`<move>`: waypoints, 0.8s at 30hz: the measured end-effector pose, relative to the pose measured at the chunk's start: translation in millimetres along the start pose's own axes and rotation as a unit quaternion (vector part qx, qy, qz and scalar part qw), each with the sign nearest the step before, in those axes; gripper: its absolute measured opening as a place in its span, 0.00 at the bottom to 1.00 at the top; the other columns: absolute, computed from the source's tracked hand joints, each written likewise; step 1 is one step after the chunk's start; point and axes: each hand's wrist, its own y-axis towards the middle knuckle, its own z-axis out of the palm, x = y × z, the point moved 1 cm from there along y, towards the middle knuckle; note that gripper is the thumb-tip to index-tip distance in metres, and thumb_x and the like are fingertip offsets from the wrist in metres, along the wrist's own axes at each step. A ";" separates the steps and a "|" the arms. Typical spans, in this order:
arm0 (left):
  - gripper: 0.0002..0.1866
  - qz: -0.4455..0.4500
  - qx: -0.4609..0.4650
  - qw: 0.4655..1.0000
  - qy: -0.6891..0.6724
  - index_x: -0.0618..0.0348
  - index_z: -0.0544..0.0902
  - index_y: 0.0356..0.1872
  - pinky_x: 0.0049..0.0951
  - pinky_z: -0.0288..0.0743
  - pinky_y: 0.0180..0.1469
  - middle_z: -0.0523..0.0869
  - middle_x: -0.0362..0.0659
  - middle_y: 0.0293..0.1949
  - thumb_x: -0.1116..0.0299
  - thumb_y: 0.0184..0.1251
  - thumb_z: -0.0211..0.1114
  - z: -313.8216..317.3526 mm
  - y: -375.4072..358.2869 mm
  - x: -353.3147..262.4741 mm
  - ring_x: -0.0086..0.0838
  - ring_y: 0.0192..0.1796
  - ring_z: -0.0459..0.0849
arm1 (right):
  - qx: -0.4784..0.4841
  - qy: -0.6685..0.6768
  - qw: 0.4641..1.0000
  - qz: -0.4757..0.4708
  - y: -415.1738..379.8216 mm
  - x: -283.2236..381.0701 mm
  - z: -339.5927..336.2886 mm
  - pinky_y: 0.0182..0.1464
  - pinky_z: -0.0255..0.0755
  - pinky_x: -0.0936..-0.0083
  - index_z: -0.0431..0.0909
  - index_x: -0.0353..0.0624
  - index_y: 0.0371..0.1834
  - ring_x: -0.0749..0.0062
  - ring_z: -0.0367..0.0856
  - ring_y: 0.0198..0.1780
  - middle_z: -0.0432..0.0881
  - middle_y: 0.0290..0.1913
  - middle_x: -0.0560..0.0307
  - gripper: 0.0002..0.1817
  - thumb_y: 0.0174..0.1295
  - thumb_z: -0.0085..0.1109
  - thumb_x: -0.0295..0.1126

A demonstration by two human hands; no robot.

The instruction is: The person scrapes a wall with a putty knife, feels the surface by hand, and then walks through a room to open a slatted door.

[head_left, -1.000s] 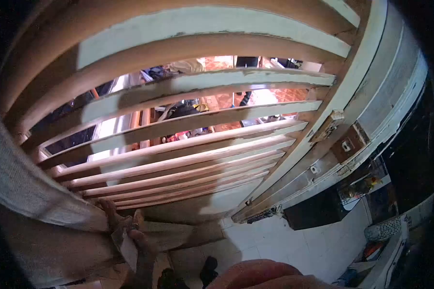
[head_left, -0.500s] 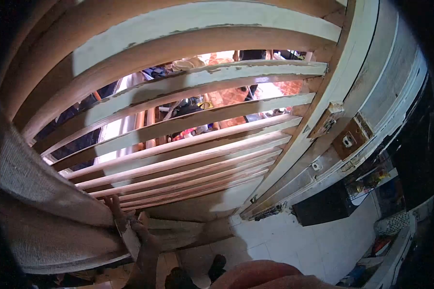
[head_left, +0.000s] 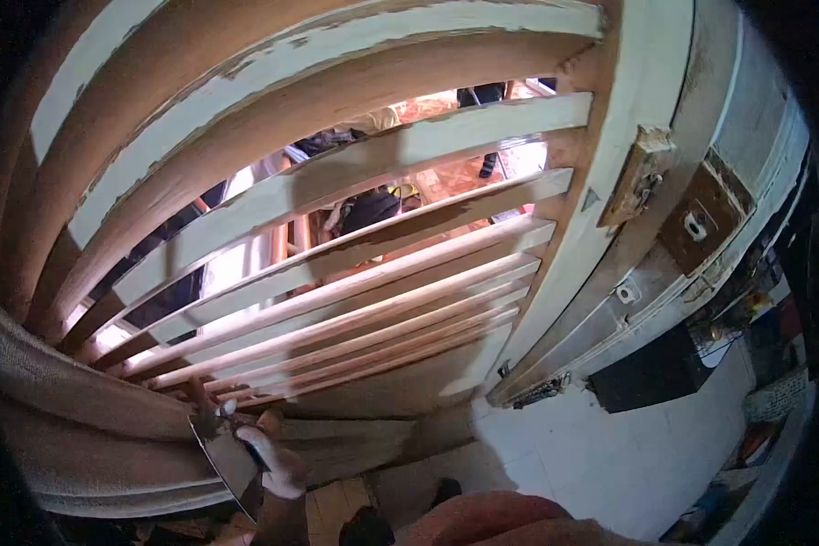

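Note:
At the lower left, my left hand (head_left: 278, 460) has its fingers wrapped round a flat, thin-edged tool (head_left: 228, 458) that looks like a broad scraper. Its fingertips are beside the lower slats of a slatted wooden door or shutter (head_left: 355, 314), near the grey fabric (head_left: 91, 405). Worn, chipped pale paint shows on the slats. My right hand is out of view. A rounded reddish-brown form (head_left: 500, 519), which I cannot make out, fills the bottom middle.
Right of the slats is the frame edge with a worn latch (head_left: 642, 177) and a wooden lock plate (head_left: 705, 217). Below them are a dark box (head_left: 651, 369) and pale floor tiles (head_left: 564, 455). Dark footwear (head_left: 366, 528) shows at the bottom. Cluttered items appear through the gaps.
The view has shifted, so the latch and dark box sit farther right. My left hand and the tool have turned, and the tool's flat face shows more.

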 end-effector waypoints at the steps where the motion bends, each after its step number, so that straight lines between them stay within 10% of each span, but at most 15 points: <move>1: 0.24 0.012 -0.021 1.000 -0.004 0.68 0.58 0.68 0.33 0.67 0.61 0.72 0.54 0.56 0.66 0.75 0.44 -0.3 0.0 0.7 0.42 0.56 0.74 | -0.003 0.009 1.000 0.007 2.9 -6.4 -1.7 0.36 0.75 0.66 0.79 0.37 0.37 0.58 0.82 0.35 0.82 0.32 0.48 0.21 0.61 0.58 0.48; 8: 0.23 0.220 0.046 0.918 0.326 0.74 0.58 0.67 0.37 0.51 0.73 0.58 0.61 0.69 0.82 0.71 0.36 -16.0 8.8 -18.5 0.44 0.71 0.60 | -0.021 0.046 0.997 0.050 12.0 -58.8 -12.6 0.35 0.75 0.65 0.80 0.36 0.36 0.58 0.81 0.34 0.82 0.31 0.48 0.21 0.61 0.58 0.48; 11: 0.26 0.070 -0.020 0.995 0.068 0.73 0.62 0.66 0.36 0.54 0.72 0.60 0.60 0.69 0.83 0.63 0.42 -4.9 -1.4 -9.2 0.45 0.70 0.62 | -0.026 0.056 0.996 0.067 12.7 -78.9 -17.1 0.35 0.75 0.65 0.80 0.36 0.36 0.58 0.81 0.34 0.82 0.31 0.48 0.21 0.61 0.59 0.48; 13: 0.31 0.279 -0.027 0.885 0.371 0.71 0.62 0.67 0.37 0.59 0.69 0.65 0.59 0.67 0.82 0.57 0.45 -11.5 10.0 -32.1 0.46 0.68 0.66 | -0.030 0.067 0.994 0.078 13.5 -91.2 -19.1 0.35 0.75 0.65 0.80 0.36 0.36 0.58 0.81 0.34 0.82 0.30 0.48 0.21 0.61 0.59 0.48; 20: 0.32 0.160 -0.003 0.916 0.368 0.70 0.63 0.67 0.37 0.61 0.68 0.70 0.58 0.64 0.82 0.54 0.45 -15.2 5.6 -26.4 0.46 0.66 0.70 | -0.042 0.090 0.989 0.112 14.9 -120.6 -24.1 0.35 0.74 0.65 0.80 0.36 0.35 0.57 0.81 0.34 0.82 0.30 0.48 0.21 0.61 0.59 0.48; 23: 0.29 0.264 -0.041 0.879 0.394 0.70 0.66 0.65 0.36 0.63 0.67 0.71 0.57 0.63 0.82 0.57 0.46 -12.8 9.5 -23.0 0.46 0.64 0.71 | -0.045 0.100 0.986 0.127 10.9 -133.0 -29.4 0.35 0.74 0.65 0.80 0.36 0.35 0.57 0.81 0.33 0.82 0.29 0.48 0.21 0.61 0.59 0.48; 24: 0.26 0.098 -0.020 0.958 0.270 0.70 0.69 0.62 0.37 0.64 0.66 0.72 0.58 0.62 0.82 0.60 0.46 -12.7 6.5 -19.4 0.46 0.63 0.72 | -0.049 0.105 0.984 0.133 8.7 -137.6 -32.1 0.35 0.74 0.65 0.80 0.36 0.35 0.57 0.81 0.33 0.82 0.29 0.48 0.21 0.61 0.59 0.48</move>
